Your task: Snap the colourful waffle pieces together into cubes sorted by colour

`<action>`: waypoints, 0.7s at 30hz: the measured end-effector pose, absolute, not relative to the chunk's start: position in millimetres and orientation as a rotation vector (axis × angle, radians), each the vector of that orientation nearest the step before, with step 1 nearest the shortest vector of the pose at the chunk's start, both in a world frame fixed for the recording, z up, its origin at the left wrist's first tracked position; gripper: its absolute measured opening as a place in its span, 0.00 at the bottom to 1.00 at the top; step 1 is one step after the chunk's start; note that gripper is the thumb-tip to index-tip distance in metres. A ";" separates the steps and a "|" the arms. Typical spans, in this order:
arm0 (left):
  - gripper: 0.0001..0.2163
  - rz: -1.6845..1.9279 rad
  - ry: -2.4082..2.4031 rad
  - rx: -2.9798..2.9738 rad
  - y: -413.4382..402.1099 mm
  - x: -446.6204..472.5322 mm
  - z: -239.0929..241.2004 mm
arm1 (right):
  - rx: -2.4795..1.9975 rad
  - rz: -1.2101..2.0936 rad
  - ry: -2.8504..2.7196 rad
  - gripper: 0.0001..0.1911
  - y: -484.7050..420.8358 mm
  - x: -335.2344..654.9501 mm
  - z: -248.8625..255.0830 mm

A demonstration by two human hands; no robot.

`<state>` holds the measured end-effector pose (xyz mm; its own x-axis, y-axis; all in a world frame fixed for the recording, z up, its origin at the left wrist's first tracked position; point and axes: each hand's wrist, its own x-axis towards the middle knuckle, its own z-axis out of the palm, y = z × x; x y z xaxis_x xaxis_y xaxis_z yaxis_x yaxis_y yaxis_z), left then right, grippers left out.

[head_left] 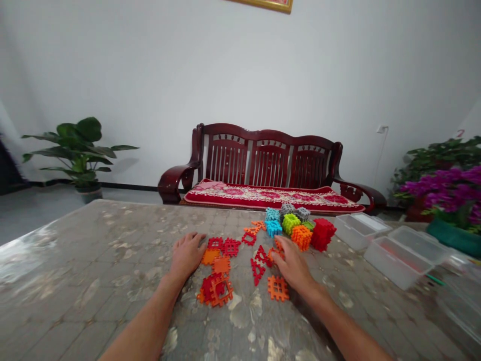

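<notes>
My left hand (188,254) lies on the table with its fingers stretched out, just left of a red square tile (215,243) and an orange tile (210,257). Thumb and forefinger of my right hand (292,264) close around an orange interlocking tile (274,253), whose far part the hand hides. Red triangular tiles (257,271) lie left of that hand, and an orange window-shaped tile (278,288) sits nearer me. Between my arms, red and orange tiles overlap in a small pile (216,289).
Stacked blue (273,228), green (290,223), orange (301,237), red (323,233) and grey tiles (287,209) stand beyond my right hand. Clear plastic boxes (400,260) are at the right. A wooden bench (268,155) stands past the table's (124,260) far edge.
</notes>
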<state>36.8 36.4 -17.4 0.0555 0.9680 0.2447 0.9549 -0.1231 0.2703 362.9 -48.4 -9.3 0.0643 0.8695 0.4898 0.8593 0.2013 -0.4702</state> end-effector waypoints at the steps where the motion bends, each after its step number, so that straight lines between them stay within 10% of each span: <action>1: 0.18 0.582 2.055 2.254 36.1 37.0 -17.5 | -1.673 -0.001 -1.795 0.25 -47.1 357.2 -16.1; 21: 0.22 0.533 1.943 2.362 31.0 47.2 -12.7 | -1.639 0.059 -1.944 0.23 -22.9 336.7 -13.4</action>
